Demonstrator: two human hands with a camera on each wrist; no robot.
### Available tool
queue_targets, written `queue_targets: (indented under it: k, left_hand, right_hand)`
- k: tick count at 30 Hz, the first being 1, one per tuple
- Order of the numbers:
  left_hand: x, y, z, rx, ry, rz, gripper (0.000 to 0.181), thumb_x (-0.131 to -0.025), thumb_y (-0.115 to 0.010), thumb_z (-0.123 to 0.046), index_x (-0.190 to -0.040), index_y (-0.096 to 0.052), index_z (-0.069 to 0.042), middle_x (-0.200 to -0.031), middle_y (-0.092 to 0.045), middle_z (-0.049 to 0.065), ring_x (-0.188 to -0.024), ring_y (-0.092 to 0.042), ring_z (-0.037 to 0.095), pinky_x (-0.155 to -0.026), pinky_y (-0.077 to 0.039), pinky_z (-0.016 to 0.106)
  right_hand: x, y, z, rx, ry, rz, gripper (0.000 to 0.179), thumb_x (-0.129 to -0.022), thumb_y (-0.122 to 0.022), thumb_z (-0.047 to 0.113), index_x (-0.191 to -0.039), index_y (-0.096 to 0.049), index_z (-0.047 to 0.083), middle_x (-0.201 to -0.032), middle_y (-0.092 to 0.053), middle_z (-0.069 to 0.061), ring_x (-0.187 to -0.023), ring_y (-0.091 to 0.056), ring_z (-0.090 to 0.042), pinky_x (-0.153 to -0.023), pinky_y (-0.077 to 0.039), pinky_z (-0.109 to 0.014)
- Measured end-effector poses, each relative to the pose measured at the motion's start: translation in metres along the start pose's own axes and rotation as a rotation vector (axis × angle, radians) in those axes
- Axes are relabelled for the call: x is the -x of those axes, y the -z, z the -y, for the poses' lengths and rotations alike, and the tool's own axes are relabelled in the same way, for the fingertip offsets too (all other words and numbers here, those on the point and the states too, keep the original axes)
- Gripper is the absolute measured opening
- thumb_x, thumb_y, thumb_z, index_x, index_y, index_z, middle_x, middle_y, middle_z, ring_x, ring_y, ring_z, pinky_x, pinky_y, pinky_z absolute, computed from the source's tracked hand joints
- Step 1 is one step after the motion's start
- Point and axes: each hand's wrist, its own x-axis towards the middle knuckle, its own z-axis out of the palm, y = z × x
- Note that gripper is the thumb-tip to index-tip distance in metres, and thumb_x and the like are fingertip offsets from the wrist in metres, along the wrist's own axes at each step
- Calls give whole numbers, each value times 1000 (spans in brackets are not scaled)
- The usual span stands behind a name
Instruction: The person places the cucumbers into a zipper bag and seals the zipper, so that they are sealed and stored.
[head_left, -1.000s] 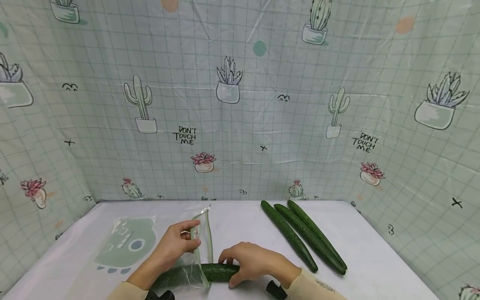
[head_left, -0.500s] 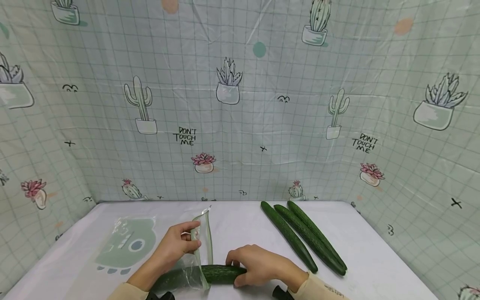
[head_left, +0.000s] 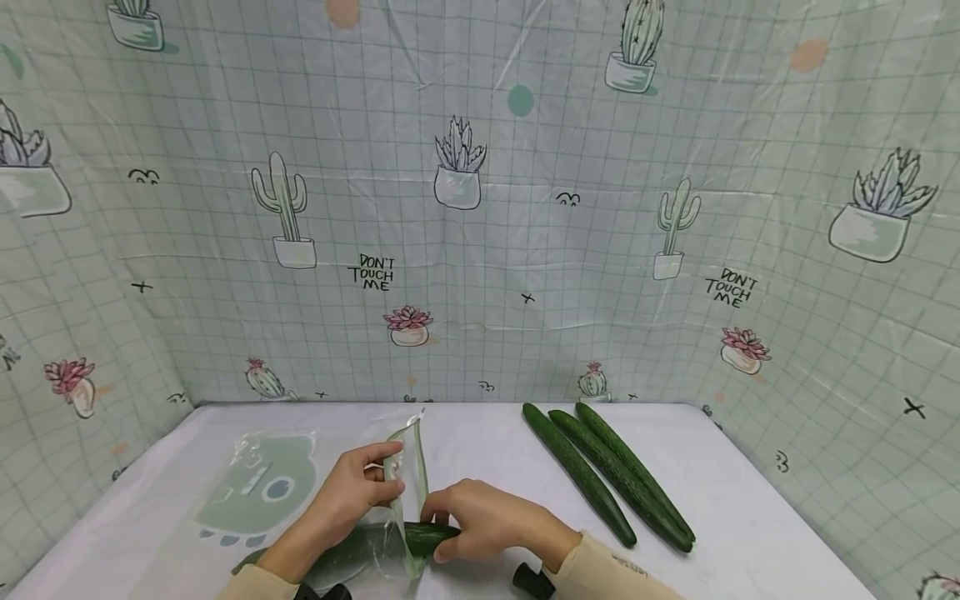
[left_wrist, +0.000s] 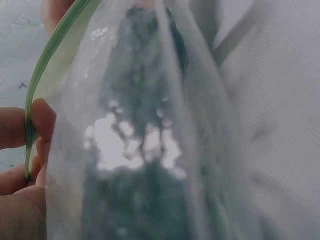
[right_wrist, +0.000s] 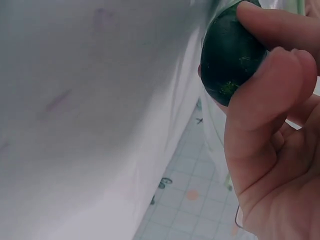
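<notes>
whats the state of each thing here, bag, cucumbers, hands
bag: mouth held open, cucumber partly inside
cucumber: lying flat, one end sticking out
left hand: pinching the bag's rim
right hand: gripping the cucumber's end
three cucumbers: loose on the table, side by side
second bag: lying flat

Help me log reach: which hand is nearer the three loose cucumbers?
Right. The right hand grips the bagged cucumber's end, closer to the three loose cucumbers; the left hand pinches the bag's rim, farther away.

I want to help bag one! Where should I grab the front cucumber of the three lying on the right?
Probably around the middle of the front cucumber, from above. It lies flat, long and thin, so a middle grip keeps it balanced; its near side is free.
</notes>
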Motion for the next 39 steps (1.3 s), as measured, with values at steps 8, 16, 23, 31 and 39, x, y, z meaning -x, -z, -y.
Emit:
queue_targets:
  k: [8, 16, 23, 31, 39]
  left_hand:
    - [-2, -1, -1, -5, 0, -21, 61, -83, -65, 6, -139, -41, 10, -86, -53, 8, -72, -53, 15, -66, -52, 34]
    - [-2, 0, -1, -17, -1, -37, 59, -83, -65, 8, -138, -43, 10, -105, -52, 18, -75, -55, 17, -64, -51, 33]
    - [-1, 1, 1, -8, 10, -24, 60, -84, -64, 8, -139, -41, 10, -98, -47, 14, -69, -48, 15, -63, -50, 32]
    - [-1, 3, 0, -10, 24, -23, 60, -84, -64, 7, -140, -41, 9, -96, -45, 13, -69, -46, 16, -63, -49, 33]
    - [0, 5, -3, -10, 6, -27, 60, -83, -65, 7, -139, -42, 9, -96, -48, 12, -70, -49, 14, -63, -50, 31]
  right_hand:
    - [-13, -6, -1, -51, -31, -2, 26, -80, -78, 21, -104, -67, 18, -88, -61, 17, -80, -54, 6, -71, -44, -14]
    - [-12, -8, -8, -63, -79, -5, 23, -76, -81, 22, -95, -70, 19, -90, -59, 18, -79, -53, 3, -68, -44, -15]
    - [-11, -11, -15, -62, 12, -22, 18, -78, -76, 20, -94, -68, 18, -99, -55, 15, -81, -53, 2, -72, -43, -13]
    - [-16, -12, -15, -93, -18, 23, 17, -83, -70, 23, -98, -67, 17, -90, -61, 17, -82, -55, 5, -73, -44, -13]
    - [-26, -11, -1, -94, -83, 5, 22, -83, -74, 26, -102, -67, 18, -88, -61, 16, -79, -54, 3, -70, -45, -17]
